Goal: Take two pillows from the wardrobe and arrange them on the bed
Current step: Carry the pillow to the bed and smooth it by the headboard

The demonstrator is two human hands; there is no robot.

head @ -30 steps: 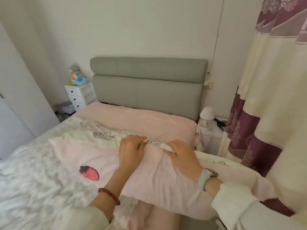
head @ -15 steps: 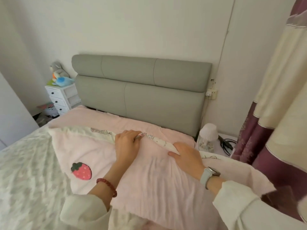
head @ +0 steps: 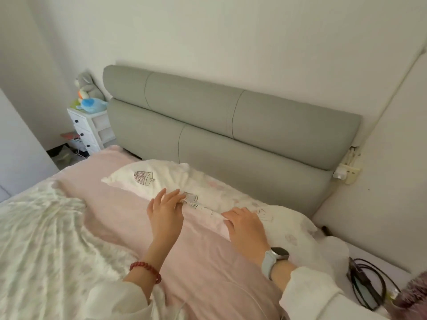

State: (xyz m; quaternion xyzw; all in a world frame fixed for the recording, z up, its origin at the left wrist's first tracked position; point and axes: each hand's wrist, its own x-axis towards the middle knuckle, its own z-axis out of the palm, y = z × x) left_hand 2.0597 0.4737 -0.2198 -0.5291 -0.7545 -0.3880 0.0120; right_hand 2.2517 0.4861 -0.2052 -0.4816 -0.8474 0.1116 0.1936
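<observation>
Lying lengthwise at the head of the bed, the white pillow printed with small line drawings (head: 184,183) rests on the pink bed sheet (head: 129,204), just in front of the grey padded headboard (head: 231,135). Its near edge shows a pale pink underside. The left hand (head: 166,211) lies flat on that near edge, fingers (head: 172,196) spread and loose, gripping nothing. The right hand (head: 247,227) rests palm down on the same edge further to the right, its fingers also extended and slightly apart, not pinching the fabric. A red bead bracelet (head: 146,270) circles the left wrist, and a pale blue smartwatch (head: 275,258) sits on the right wrist; both arms wear cream sleeves (head: 309,294). A white patterned blanket (head: 39,239) covers the left part of the bed. Beyond the bed's far corner stands a white drawer unit (head: 91,129) with soft toys (head: 89,95) on top. Black cables (head: 367,285) lie coiled on the white surface to the right.
</observation>
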